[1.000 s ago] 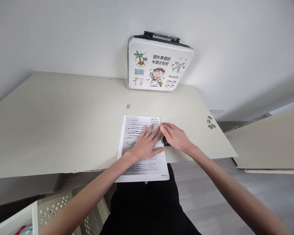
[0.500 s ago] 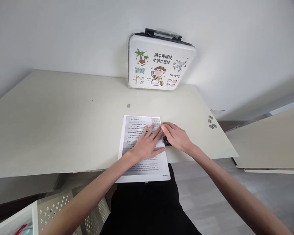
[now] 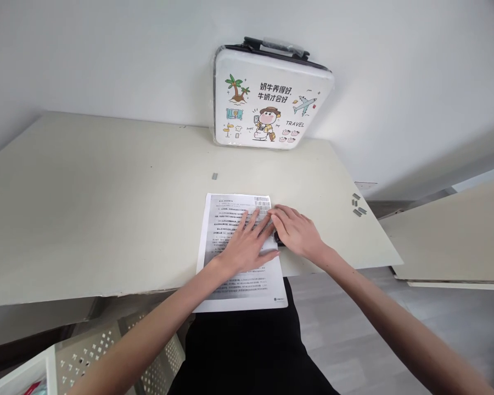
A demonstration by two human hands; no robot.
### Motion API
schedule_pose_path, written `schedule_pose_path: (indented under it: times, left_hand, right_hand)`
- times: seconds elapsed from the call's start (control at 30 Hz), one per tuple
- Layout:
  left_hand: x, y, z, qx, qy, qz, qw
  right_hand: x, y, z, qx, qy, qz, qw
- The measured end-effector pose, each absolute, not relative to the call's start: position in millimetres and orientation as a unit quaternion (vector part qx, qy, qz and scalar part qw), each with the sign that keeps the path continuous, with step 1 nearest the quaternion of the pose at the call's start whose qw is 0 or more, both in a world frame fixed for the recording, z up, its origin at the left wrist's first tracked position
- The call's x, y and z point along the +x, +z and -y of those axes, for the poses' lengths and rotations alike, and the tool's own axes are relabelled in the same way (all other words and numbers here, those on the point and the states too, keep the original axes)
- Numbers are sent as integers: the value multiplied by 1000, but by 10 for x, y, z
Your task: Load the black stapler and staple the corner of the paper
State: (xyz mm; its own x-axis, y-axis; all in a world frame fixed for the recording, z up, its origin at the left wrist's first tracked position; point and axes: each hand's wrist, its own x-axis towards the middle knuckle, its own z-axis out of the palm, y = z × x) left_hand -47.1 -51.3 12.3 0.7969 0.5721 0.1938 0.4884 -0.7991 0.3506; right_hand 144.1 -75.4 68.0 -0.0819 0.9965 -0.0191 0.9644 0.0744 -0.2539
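A printed sheet of paper [image 3: 247, 296] lies on the table, its lower end hanging past the front edge. My left hand [image 3: 247, 244] rests flat on the sheet with its fingers spread. At the right edge of the paper, my right hand [image 3: 298, 233] is closed over a black stapler [image 3: 277, 237]. Most of the stapler is hidden beneath the palm and fingers, and only a dark bit shows. The fingertips of both hands come close together near the paper's right side.
A white cartoon-printed case [image 3: 271, 99] with a black handle stands against the wall on the table [image 3: 86, 208]. One grey staple strip [image 3: 214, 176] lies behind the paper, and several more staple strips [image 3: 357, 206] lie at the right. A perforated basket [image 3: 86, 351] is below left.
The view has shifted slightly. Both hands stay in nearly the same place on the paper and stapler.
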Motion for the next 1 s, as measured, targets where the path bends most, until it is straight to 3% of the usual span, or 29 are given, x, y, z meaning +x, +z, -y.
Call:
schedule_pose_path:
  times: [0.17, 0.33, 0.6, 0.77, 1.0]
  left_hand:
    - [-466, 120, 513, 935, 152, -286, 146]
    - [-462, 146, 526, 935, 161, -286, 137]
    - [-674, 200, 538, 933, 123, -308, 138]
    - [-813, 267, 516, 932, 116, -312, 141]
    - [-1194, 417, 603, 922, 116, -346, 129]
  right_hand:
    - [1350, 554, 750, -671, 25, 741, 34]
    - [1315, 515, 730, -662, 7, 748, 41]
    - [1583, 667, 917, -634, 126, 728, 229]
    - [1841, 466, 1168, -569, 98, 778, 246]
    - [2228, 196, 1452, -633, 104, 702, 308]
